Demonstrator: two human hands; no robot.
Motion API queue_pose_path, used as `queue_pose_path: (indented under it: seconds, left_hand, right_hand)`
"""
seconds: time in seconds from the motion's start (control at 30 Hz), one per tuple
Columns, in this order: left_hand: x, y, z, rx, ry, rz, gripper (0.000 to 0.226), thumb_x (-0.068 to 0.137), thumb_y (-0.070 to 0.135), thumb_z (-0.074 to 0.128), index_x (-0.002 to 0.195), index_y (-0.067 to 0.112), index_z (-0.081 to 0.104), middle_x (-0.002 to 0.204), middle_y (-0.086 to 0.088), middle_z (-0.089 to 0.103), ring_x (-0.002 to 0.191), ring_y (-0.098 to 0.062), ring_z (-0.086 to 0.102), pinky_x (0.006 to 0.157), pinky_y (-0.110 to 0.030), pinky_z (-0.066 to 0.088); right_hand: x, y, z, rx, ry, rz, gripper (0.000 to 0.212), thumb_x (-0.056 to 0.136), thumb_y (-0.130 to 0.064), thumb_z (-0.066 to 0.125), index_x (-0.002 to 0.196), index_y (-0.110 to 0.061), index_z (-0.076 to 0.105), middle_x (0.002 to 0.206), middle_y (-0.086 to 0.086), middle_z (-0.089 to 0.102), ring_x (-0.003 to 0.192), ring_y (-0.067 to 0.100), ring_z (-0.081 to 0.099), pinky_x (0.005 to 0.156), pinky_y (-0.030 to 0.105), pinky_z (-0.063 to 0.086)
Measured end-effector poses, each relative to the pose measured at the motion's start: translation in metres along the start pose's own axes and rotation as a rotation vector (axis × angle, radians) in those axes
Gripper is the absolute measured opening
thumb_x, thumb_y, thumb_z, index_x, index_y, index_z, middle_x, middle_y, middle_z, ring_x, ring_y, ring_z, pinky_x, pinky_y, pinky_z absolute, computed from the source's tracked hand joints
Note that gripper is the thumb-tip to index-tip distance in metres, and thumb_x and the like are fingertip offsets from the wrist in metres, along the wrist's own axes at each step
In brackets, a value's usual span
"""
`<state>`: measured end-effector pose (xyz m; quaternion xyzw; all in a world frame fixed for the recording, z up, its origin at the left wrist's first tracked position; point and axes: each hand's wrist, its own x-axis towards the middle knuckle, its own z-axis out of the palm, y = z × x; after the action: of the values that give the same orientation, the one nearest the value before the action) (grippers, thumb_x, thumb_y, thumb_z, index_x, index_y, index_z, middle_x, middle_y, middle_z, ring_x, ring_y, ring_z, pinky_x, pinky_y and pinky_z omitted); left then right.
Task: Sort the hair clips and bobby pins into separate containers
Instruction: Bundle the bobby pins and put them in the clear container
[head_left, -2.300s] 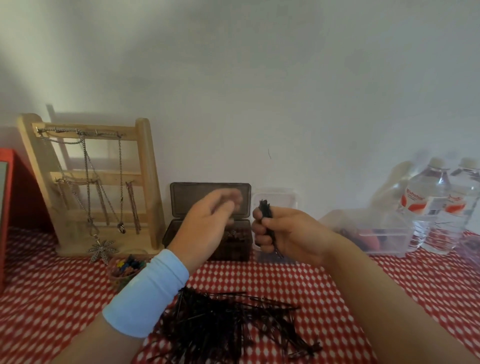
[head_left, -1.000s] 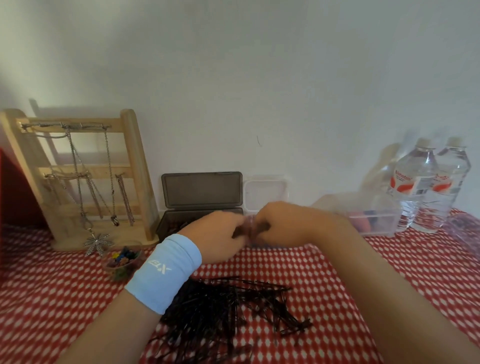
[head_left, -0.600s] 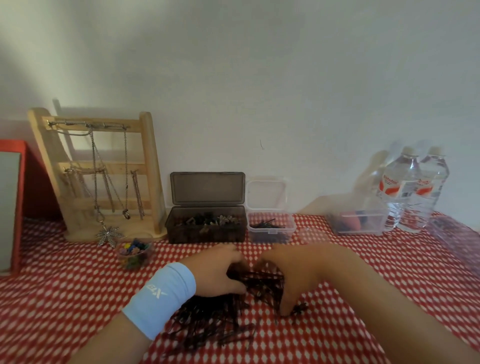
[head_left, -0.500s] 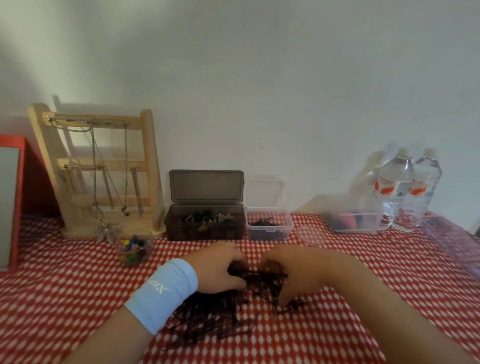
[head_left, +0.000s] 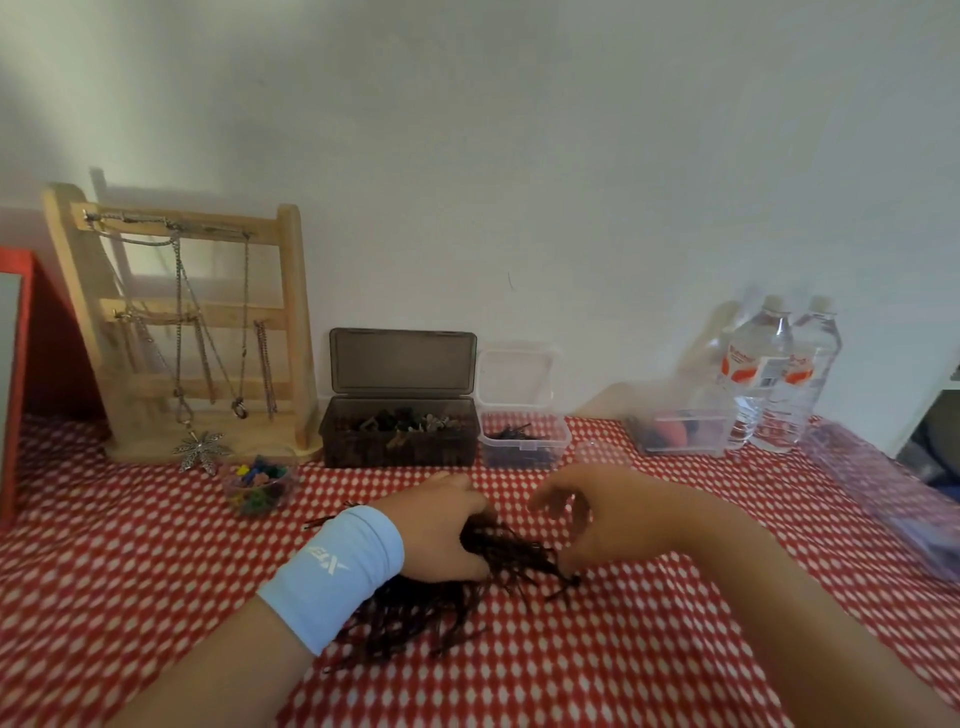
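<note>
My left hand clenches thin black metal bobby pins, likely bound for the far clear plastic box; my right hand arches over their ends, grasp unclear.

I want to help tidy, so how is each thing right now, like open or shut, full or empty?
dark box: lid up, hair clips inside.
small clear box: lid up, few bobby pins inside.
bobby pin pile: loose on the cloth.
left hand: grips a bunch of pins.
right hand: curved over the pile, grip unclear.
water bottles: upright, capped.
jewellery stand: upright, chains hanging.
</note>
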<state>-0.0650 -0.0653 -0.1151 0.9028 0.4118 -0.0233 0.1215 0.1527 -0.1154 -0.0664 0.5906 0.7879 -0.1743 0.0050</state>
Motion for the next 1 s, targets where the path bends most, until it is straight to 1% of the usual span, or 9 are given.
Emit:
queue_pose_path:
  seconds: [0.13, 0.23, 0.33, 0.43, 0.53, 0.67, 0.8, 0.9, 1.0]
  left_hand:
    - [0.001, 0.01, 0.011, 0.043, 0.003, 0.024, 0.113, 0.065, 0.081, 0.063, 0.154, 0.029, 0.017, 0.146, 0.009, 0.025, 0.136, -0.016, 0.024, 0.114, -0.038, 0.031]
    - [0.003, 0.016, 0.012, 0.028, 0.081, 0.052, 0.092, 0.071, 0.075, 0.063, 0.147, 0.032, 0.038, 0.13, 0.008, 0.036, 0.122, -0.013, 0.033, 0.105, -0.035, 0.039]
    - [0.006, 0.011, 0.011, -0.035, 0.178, 0.026, 0.055, 0.08, 0.062, 0.063, 0.124, 0.029, 0.062, 0.113, 0.009, 0.047, 0.11, -0.012, 0.045, 0.097, -0.035, 0.046]
    - [0.006, 0.004, 0.011, -0.066, 0.223, 0.002, 0.038, 0.084, 0.057, 0.063, 0.108, 0.027, 0.067, 0.103, 0.011, 0.05, 0.1, -0.01, 0.049, 0.091, -0.03, 0.046]
    - [0.004, 0.003, 0.01, -0.07, 0.213, 0.037, 0.043, 0.084, 0.058, 0.063, 0.115, 0.028, 0.065, 0.105, 0.013, 0.049, 0.104, -0.009, 0.048, 0.092, -0.026, 0.043]
    - [0.001, 0.004, 0.01, -0.074, 0.158, 0.056, 0.058, 0.082, 0.062, 0.063, 0.131, 0.031, 0.056, 0.122, 0.012, 0.05, 0.114, -0.008, 0.044, 0.103, -0.033, 0.042]
    - [0.001, 0.007, 0.012, -0.056, 0.197, 0.087, 0.037, 0.089, 0.05, 0.062, 0.121, 0.032, 0.065, 0.11, 0.012, 0.053, 0.106, -0.008, 0.045, 0.097, -0.03, 0.043]
    - [-0.001, 0.008, 0.012, -0.053, 0.191, 0.089, 0.037, 0.091, 0.049, 0.06, 0.124, 0.033, 0.064, 0.109, 0.012, 0.053, 0.105, -0.007, 0.045, 0.096, -0.029, 0.043]
    - [-0.007, 0.004, 0.007, -0.102, 0.141, 0.038, 0.068, 0.087, 0.06, 0.058, 0.147, 0.031, 0.04, 0.145, 0.009, 0.044, 0.133, -0.012, 0.038, 0.114, -0.034, 0.034]
  right_hand:
    - [-0.004, -0.002, 0.011, -0.131, -0.089, 0.091, 0.058, 0.074, -0.04, 0.084, 0.127, -0.033, 0.061, 0.112, -0.014, 0.062, 0.097, 0.008, 0.058, 0.086, 0.022, 0.047]
    - [0.003, -0.007, 0.017, -0.014, 0.015, 0.035, 0.026, 0.083, -0.025, 0.079, 0.108, -0.028, 0.075, 0.086, -0.021, 0.063, 0.08, -0.001, 0.059, 0.071, 0.01, 0.042]
    - [0.011, -0.012, 0.021, 0.027, 0.073, -0.007, 0.019, 0.083, -0.023, 0.079, 0.102, -0.027, 0.078, 0.081, -0.022, 0.064, 0.074, -0.006, 0.057, 0.067, 0.005, 0.039]
    - [0.014, -0.009, 0.021, 0.118, 0.142, -0.016, 0.014, 0.083, -0.023, 0.079, 0.095, -0.029, 0.075, 0.082, -0.021, 0.067, 0.076, -0.006, 0.062, 0.069, 0.006, 0.046]
    - [0.008, -0.002, 0.015, 0.153, 0.139, 0.014, 0.017, 0.087, -0.027, 0.074, 0.104, -0.031, 0.071, 0.096, -0.019, 0.066, 0.089, -0.002, 0.062, 0.078, 0.013, 0.049]
    - [0.003, 0.003, 0.016, 0.062, -0.083, 0.11, 0.036, 0.082, -0.031, 0.079, 0.115, -0.033, 0.067, 0.103, -0.017, 0.063, 0.093, 0.002, 0.059, 0.085, 0.02, 0.048]
    - [0.01, -0.004, 0.02, 0.052, -0.009, 0.096, 0.023, 0.08, -0.021, 0.082, 0.101, -0.029, 0.077, 0.093, -0.017, 0.071, 0.088, 0.002, 0.064, 0.087, 0.022, 0.053]
    - [0.016, -0.006, 0.023, 0.112, 0.077, 0.031, 0.02, 0.081, -0.019, 0.08, 0.097, -0.03, 0.079, 0.086, -0.019, 0.071, 0.083, -0.001, 0.065, 0.082, 0.015, 0.051]
    - [0.015, -0.005, 0.023, 0.13, 0.16, 0.006, 0.022, 0.087, -0.016, 0.074, 0.104, -0.029, 0.076, 0.091, -0.019, 0.068, 0.085, -0.002, 0.064, 0.08, 0.013, 0.052]
